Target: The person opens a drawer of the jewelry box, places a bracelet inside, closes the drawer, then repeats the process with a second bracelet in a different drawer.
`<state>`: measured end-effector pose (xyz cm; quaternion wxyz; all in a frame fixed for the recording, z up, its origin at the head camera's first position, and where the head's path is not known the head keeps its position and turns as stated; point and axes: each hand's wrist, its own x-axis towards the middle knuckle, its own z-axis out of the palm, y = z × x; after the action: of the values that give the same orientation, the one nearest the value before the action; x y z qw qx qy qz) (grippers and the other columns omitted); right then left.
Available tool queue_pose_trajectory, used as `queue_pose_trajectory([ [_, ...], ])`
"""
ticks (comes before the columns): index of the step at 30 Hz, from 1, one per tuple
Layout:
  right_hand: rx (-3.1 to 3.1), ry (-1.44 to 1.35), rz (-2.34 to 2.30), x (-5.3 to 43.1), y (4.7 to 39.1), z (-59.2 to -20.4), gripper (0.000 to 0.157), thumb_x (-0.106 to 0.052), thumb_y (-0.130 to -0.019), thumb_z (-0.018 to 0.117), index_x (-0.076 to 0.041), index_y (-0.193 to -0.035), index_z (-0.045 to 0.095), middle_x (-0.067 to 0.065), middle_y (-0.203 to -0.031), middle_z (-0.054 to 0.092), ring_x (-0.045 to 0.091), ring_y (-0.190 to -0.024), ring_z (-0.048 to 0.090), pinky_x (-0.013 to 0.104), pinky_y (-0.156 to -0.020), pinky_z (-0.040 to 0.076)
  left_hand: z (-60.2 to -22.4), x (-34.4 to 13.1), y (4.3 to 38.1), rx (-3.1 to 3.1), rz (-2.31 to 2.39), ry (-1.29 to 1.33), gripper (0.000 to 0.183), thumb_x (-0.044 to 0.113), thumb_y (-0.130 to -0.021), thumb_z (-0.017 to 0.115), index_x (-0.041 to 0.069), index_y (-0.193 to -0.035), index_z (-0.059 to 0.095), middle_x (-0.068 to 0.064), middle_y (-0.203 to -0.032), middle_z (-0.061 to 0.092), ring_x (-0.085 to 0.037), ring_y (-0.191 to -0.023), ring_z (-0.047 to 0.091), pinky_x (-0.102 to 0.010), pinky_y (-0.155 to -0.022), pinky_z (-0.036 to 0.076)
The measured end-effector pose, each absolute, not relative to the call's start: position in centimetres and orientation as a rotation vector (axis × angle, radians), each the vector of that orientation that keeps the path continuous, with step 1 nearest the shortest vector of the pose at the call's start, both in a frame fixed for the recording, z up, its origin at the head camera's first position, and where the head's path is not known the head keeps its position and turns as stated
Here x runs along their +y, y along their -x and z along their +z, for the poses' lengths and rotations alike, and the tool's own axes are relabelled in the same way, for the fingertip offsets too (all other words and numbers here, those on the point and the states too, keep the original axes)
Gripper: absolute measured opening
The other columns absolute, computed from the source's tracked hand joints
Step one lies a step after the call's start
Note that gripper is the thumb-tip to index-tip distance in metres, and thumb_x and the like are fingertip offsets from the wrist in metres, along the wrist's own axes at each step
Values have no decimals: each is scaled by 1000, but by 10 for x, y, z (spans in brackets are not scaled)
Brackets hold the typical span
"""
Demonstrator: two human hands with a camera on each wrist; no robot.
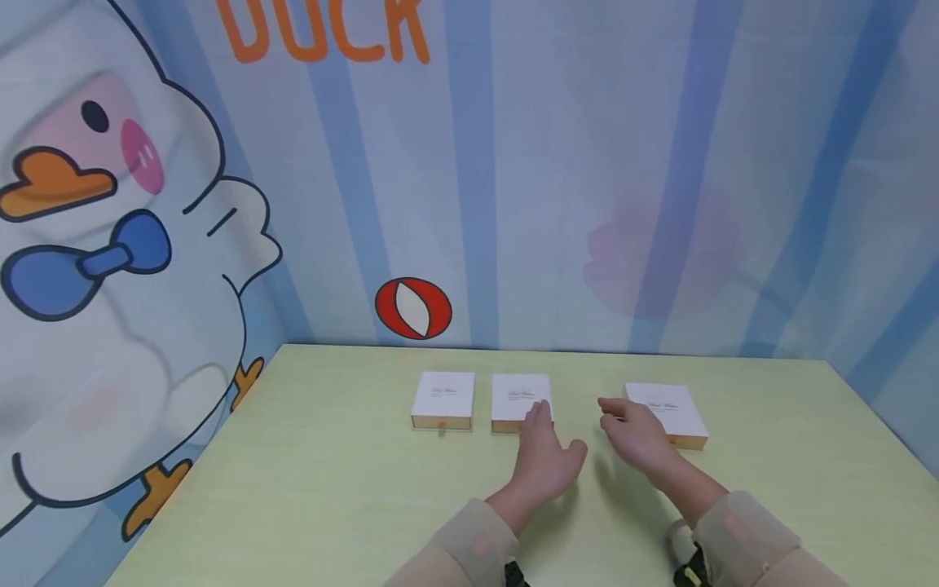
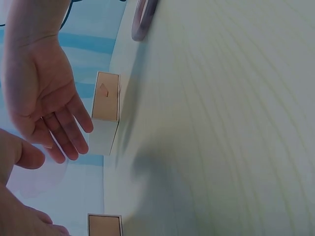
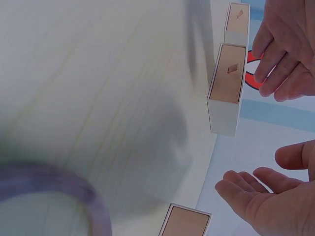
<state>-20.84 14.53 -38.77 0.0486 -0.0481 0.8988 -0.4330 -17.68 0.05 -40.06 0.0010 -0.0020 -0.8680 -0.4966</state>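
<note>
Three flat white boxes with tan fronts and small printed lettering lie on the pale table: a left box (image 1: 443, 395), a middle box (image 1: 517, 391) and a right box (image 1: 675, 408). My left hand (image 1: 543, 463) hovers above the table, its fingertips overlapping the front right of the middle box in the head view. Beside the right box, my right hand (image 1: 637, 432) hangs with loosely bent fingers, covering its left front part. Both palms face inward with nothing between them. In the right wrist view, a small tab shows on the middle box's tan front (image 3: 227, 73).
A greyish ring-like thing (image 1: 678, 540) stands by my right wrist, its curve (image 3: 54, 179) large in the right wrist view. Behind the table (image 1: 330, 489) hangs a blue striped backdrop (image 1: 528, 163) with a printed duck and a red ball.
</note>
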Motion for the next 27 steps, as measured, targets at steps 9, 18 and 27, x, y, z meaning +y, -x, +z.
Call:
queue_pose_trajectory([
  [9, 2747, 122, -1285, 154, 209, -382, 46, -13, -95, 39, 9, -136, 43, 29, -138, 45, 44, -131, 38, 52, -102, 40, -403, 10, 175, -2730, -1585, 27, 72, 20, -86, 57, -6, -145, 26, -20, -154, 23, -34, -142, 25, -48, -114, 26],
  [18, 2760, 82, -1278, 164, 207, -381, 48, -14, -95, 38, 8, -137, 41, 28, -138, 45, 43, -132, 37, 51, -102, 39, -404, 17, 173, -2743, -1616, 57, 72, 21, -86, 57, -3, -147, 25, -17, -154, 24, -31, -142, 26, -47, -114, 27],
  [27, 2792, 63, -1257, 175, 204, -380, 50, -15, -93, 38, 8, -138, 41, 28, -139, 44, 40, -126, 44, 45, -94, 45, -405, 25, 174, -2766, -1641, 94, 71, 21, -88, 56, -2, -147, 24, -17, -155, 23, -31, -141, 26, -46, -114, 27],
])
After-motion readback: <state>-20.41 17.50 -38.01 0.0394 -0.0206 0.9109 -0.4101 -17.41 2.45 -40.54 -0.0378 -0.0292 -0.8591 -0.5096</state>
